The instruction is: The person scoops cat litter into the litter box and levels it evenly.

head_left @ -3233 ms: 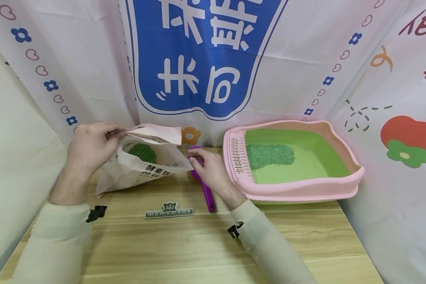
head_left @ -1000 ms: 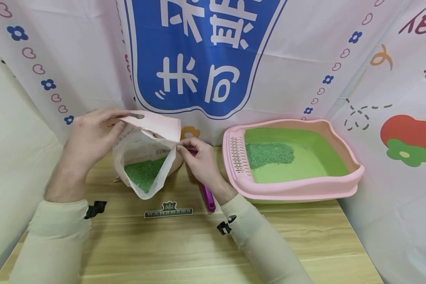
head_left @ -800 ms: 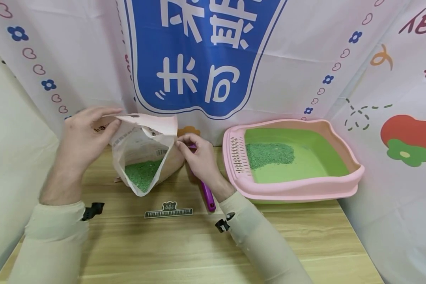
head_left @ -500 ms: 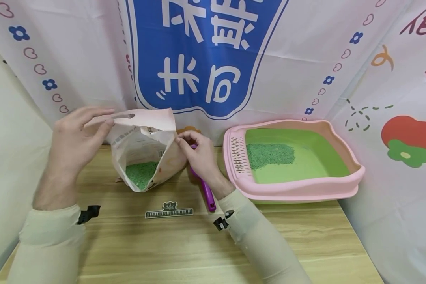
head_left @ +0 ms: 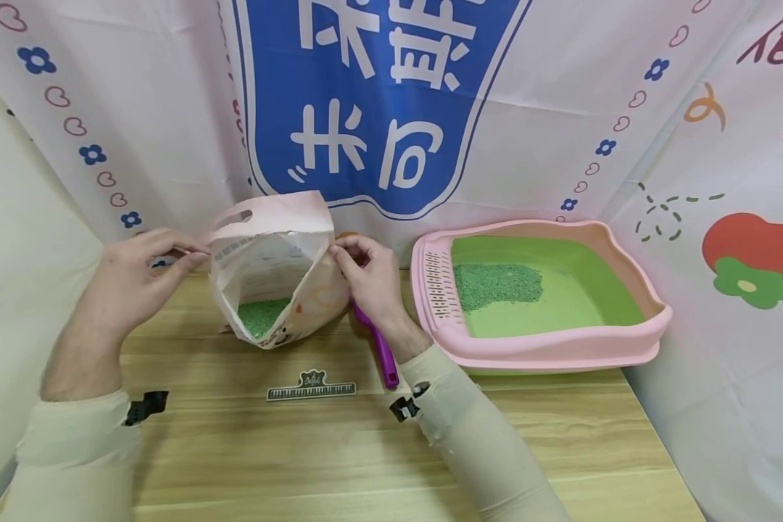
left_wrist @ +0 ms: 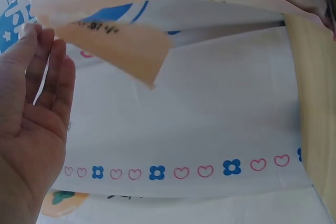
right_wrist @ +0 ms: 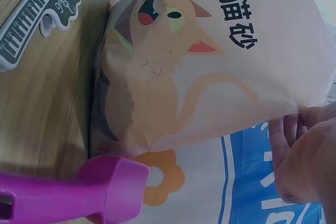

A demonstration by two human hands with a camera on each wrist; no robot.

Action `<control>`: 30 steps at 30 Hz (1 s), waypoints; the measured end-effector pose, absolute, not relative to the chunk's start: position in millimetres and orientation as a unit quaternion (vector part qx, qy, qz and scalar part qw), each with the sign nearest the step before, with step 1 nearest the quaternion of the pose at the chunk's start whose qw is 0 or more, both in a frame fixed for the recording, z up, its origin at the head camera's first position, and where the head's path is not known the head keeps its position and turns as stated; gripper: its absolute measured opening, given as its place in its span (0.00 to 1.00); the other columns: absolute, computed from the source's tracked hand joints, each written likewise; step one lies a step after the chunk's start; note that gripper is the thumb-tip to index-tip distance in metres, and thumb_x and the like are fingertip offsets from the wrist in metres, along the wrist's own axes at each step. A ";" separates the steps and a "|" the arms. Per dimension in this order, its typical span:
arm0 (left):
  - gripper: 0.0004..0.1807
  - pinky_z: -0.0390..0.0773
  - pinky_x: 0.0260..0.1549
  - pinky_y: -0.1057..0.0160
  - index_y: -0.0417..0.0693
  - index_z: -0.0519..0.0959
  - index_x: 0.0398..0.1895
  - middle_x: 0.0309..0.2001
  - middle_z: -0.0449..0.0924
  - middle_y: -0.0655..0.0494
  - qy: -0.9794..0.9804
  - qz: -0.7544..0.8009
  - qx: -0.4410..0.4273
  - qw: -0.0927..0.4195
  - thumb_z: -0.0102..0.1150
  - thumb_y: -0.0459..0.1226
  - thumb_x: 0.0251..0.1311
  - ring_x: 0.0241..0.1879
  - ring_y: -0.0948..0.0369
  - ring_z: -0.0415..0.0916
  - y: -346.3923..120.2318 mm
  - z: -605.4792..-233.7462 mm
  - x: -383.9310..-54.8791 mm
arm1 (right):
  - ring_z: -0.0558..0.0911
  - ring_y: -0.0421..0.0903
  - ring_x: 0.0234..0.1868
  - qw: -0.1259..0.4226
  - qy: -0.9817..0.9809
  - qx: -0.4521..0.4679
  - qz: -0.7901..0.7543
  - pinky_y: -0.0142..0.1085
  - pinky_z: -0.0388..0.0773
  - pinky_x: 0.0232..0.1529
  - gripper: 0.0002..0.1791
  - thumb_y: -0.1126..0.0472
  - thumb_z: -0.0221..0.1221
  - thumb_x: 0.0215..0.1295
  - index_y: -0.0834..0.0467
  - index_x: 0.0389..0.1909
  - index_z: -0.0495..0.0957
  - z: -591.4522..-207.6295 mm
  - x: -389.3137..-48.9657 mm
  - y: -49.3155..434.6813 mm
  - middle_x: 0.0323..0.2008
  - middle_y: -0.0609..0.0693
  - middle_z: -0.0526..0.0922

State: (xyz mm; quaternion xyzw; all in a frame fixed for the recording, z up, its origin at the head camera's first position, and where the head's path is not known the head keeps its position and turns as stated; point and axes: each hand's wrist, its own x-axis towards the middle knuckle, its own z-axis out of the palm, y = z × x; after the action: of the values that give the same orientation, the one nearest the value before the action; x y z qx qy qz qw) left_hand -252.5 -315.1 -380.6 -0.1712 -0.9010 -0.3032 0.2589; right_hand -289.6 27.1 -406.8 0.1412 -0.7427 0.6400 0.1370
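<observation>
A pale pink cat litter bag (head_left: pixel 320 297) stands on the table with its mouth spread, green litter (head_left: pixel 261 317) visible low inside. My left hand (head_left: pixel 127 279) pinches the bag's left edge between thumb and fingertips, below the handle slot. On the opposite side, my right hand (head_left: pixel 372 279) pinches the upper right corner of the mouth. The right wrist view shows the bag's front (right_wrist: pixel 173 66) with a printed cat and black lettering. Under my right forearm lies a purple litter scoop (head_left: pixel 381 351), its head partly hidden by the hand and bag.
Right of the bag stands a pink-rimmed green litter tray (head_left: pixel 548 351) with a patch of green litter (head_left: pixel 499 285) at its left. A keyboard-patterned bag clip (head_left: pixel 311 388) lies in front of the bag. Printed cloth (head_left: pixel 378 145) hangs behind the wooden table (head_left: pixel 339 464).
My left hand has moved from the top flap with the handle slot down and left to the bag's side edge. The mouth has turned upward and opened wider; my right hand shifted slightly.
</observation>
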 end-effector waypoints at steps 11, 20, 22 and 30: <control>0.16 0.78 0.45 0.84 0.60 0.94 0.47 0.51 0.90 0.76 -0.916 -0.282 -0.212 0.189 0.81 0.27 0.68 0.51 0.90 0.75 -323.5 -391.3 -248.3 | 0.81 0.35 0.32 0.128 -0.736 0.115 0.655 0.26 0.79 0.32 0.08 0.63 0.71 0.82 0.64 0.51 0.94 -404.5 -290.9 26.3 0.36 0.53 0.90; 0.02 0.68 0.47 0.84 0.45 0.92 0.47 0.54 0.94 0.40 -0.931 -0.289 -0.117 0.192 0.76 0.34 0.79 0.45 0.90 0.68 -325.5 -385.8 -248.1 | 0.82 0.36 0.36 0.132 -0.729 0.093 0.666 0.24 0.80 0.38 0.10 0.64 0.71 0.83 0.67 0.53 0.93 -398.1 -298.3 38.7 0.38 0.56 0.91; 0.05 0.68 0.49 0.80 0.45 0.91 0.47 0.56 0.93 0.39 -0.935 -0.289 -0.094 0.185 0.74 0.37 0.81 0.46 0.89 0.67 -327.4 -385.5 -248.3 | 0.82 0.35 0.35 0.130 -0.727 0.089 0.669 0.24 0.82 0.38 0.10 0.64 0.70 0.84 0.68 0.54 0.92 -397.3 -300.0 41.6 0.38 0.55 0.90; 0.08 0.68 0.43 0.82 0.46 0.90 0.49 0.56 0.93 0.40 -0.937 -0.290 -0.033 0.190 0.68 0.42 0.86 0.41 0.89 0.67 -340.1 -386.8 -245.8 | 0.83 0.39 0.37 0.119 -0.708 0.062 0.693 0.27 0.88 0.43 0.11 0.63 0.69 0.86 0.68 0.55 0.90 -395.4 -305.4 53.9 0.38 0.48 0.86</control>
State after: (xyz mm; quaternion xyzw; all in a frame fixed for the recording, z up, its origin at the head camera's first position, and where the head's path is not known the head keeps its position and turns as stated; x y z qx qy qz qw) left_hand -245.8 -340.1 -386.8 -0.0325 -0.9372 -0.2903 0.1905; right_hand -305.4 53.9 -395.4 0.0621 -0.7079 0.6934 0.1195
